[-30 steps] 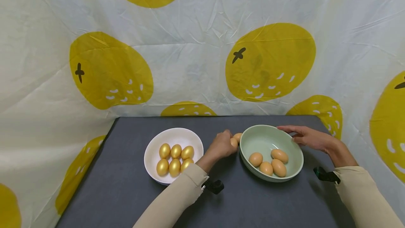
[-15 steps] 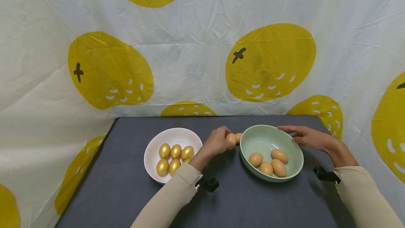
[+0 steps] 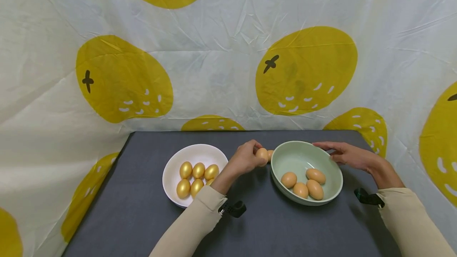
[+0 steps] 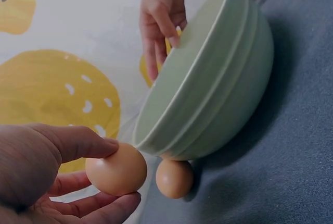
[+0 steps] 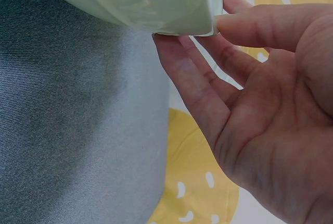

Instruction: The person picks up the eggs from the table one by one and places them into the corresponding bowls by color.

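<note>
My left hand [image 3: 247, 158] holds a brown egg [image 3: 262, 154] between thumb and fingers, between the two bowls. In the left wrist view the thumb lies on top of this egg [image 4: 116, 169], with fingers below. A second brown egg [image 4: 174, 178] sits beside the pale green bowl [image 4: 223, 73]. Several brown eggs [image 3: 315, 189] lie inside the green bowl [image 3: 296, 152]. My right hand [image 3: 351, 156] holds that bowl's far right rim; in the right wrist view the thumb is at the rim and the fingertips touch the outer wall.
A white bowl [image 3: 175, 158] with several golden eggs [image 3: 185, 169] stands on the left, partly behind my left forearm. Both bowls stand on a dark grey table [image 3: 135, 209]. Behind it hangs a white cloth [image 3: 210, 74] printed with yellow fruit.
My left hand has drawn slightly left and up with the brown egg, away from the second egg beside the green bowl. The right hand and both bowls stay in place.
</note>
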Available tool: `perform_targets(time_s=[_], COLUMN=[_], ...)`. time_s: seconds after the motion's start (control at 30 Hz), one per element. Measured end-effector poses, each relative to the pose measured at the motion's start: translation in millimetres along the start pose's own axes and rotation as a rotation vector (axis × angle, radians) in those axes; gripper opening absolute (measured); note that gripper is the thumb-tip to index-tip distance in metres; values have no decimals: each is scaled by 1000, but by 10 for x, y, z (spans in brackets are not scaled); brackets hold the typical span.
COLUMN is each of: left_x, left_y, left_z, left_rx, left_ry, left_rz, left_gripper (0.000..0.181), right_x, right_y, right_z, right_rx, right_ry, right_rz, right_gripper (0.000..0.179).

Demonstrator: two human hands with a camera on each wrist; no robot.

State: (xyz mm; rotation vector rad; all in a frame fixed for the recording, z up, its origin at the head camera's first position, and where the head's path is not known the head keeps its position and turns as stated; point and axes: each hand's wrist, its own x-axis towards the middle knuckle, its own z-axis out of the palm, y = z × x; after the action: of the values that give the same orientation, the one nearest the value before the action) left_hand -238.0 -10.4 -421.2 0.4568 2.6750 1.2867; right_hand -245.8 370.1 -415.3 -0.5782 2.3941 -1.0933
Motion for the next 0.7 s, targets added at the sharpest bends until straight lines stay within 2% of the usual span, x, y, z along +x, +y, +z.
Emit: perform_targets(time_s=[0.27,0.7], left_x=[1,-13], left_y=[6,26], left_z=[-6,-6], left_rx=[-30,-31], left_ry=[-15,-8], left_rz=[-16,14], left_gripper=[40,40], right_x=[3,20], right_y=[-17,5], right_z=[-19,-36], right_rx=[8,48], right_ry=[6,-8], right_rz=[54,40], right_gripper=[60,63])
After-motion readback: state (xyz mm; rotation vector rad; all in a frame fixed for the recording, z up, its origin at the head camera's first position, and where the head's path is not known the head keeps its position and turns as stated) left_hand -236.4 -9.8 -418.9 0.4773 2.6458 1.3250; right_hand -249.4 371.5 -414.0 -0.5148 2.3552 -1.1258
